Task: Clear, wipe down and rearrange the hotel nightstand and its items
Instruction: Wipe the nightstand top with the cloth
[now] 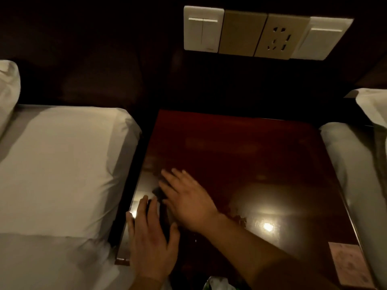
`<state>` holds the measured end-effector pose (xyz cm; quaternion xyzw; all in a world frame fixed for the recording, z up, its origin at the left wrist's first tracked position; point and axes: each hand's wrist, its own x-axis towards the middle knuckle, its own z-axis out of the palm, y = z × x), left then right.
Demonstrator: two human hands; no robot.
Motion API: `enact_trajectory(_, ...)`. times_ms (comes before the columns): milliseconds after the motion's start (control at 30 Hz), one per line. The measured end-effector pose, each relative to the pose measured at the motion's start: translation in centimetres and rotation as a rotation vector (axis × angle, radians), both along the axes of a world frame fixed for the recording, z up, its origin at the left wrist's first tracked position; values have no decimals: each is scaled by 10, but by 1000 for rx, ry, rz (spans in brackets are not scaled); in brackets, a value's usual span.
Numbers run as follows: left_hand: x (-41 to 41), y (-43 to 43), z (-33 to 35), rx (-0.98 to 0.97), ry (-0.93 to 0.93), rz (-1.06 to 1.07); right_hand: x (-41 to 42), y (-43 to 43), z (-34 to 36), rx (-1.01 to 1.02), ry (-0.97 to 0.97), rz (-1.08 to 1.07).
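From my feed I see both hands low over the near-left corner of the table point(240, 155), a dark red glossy nightstand top set between two white-sheeted beds. My left hand point(151, 243) lies flat by the left edge, fingers point(142, 208) spread wide and holding nothing that I can make out. My right hand point(186, 197) reaches across from the right, palm down, fingers point(173, 176) loosely spread and pointing toward the left bed point(62, 164). Between and under the two hands sits a small dark object point(159, 194); it is blurred and I cannot tell what it is, perhaps a cloth or a remote, nor whether either hand grips it. A pale card or mat point(348, 264) rests flat on the table's near-right corner, well apart from the hands. A lamp glare point(268, 227) shines on the top. On the wall behind is a switch and socket panel point(263, 34). The right bed point(356, 168) borders the table's other side.
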<state>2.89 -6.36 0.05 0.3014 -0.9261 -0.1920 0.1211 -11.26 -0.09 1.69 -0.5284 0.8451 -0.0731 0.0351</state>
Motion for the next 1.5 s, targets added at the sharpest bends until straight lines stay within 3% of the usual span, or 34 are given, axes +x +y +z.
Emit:
enact_trajectory(67, 1, -1, 1, 19, 12, -2, -1, 48, 0, -8, 22, -58)
enact_trajectory(200, 0, -2, 9, 34, -40, -45, -13, 152, 5, -21, 15, -696)
enact_trajectory(333, 1, -5, 16, 159, -23, -26, 38, 140, 4, -40, 15, -985)
enact_trajectory(567, 6, -23, 13, 506, 110, -24, 109, 10, 0, -104, -13, -565)
enact_trajectory(800, 20, -37, 16, 419, 14, -167, 68, 12, -6, -142, -43, -140)
enact_trajectory(1000, 36, -44, 10, 190, -127, -332, 16, 51, -12, -224, 126, -403)
enact_trajectory(1100, 36, -41, 8, 98, -174, -345, 33, 83, -17, -272, 126, -568)
enact_trajectory(1300, 34, -42, 31, 219, -157, -318, 71, 61, 0, -265, -42, -194)
enact_trajectory(1500, 70, -50, 72, 63, -154, -171, 51, 42, 58, -276, -230, -242)
